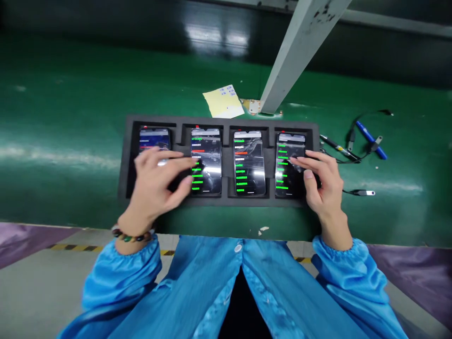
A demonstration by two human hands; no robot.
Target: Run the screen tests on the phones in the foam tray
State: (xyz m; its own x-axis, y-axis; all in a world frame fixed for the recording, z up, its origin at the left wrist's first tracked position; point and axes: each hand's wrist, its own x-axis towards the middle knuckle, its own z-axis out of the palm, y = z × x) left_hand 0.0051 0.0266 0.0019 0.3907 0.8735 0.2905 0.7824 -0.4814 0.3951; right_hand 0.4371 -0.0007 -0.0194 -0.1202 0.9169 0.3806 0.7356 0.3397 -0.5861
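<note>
Several smartphones lie face up in the slots of a black foam tray (pixel 247 201) on the green table. My left hand (pixel 155 181) is over the leftmost phone (pixel 154 136) and covers much of it. Its index fingertip reaches the left edge of the second phone (pixel 208 165), whose screen shows green, white and red text lines. A similar list shows on the third phone (pixel 249 162), which neither hand covers. My right hand (pixel 323 179) has its fingers apart over the right side of the fourth phone (pixel 284 165), a fingertip at its screen. Both hands hold nothing.
A yellow paper note (pixel 224 102) with handwriting lies behind the tray. Beside it a grey metal post (pixel 296 61) rises from the table. To the right are a pen (pixel 339 147), a blue marker (pixel 371 140) and short black cables (pixel 363 192). White scraps (pixel 263 230) lie near the front edge.
</note>
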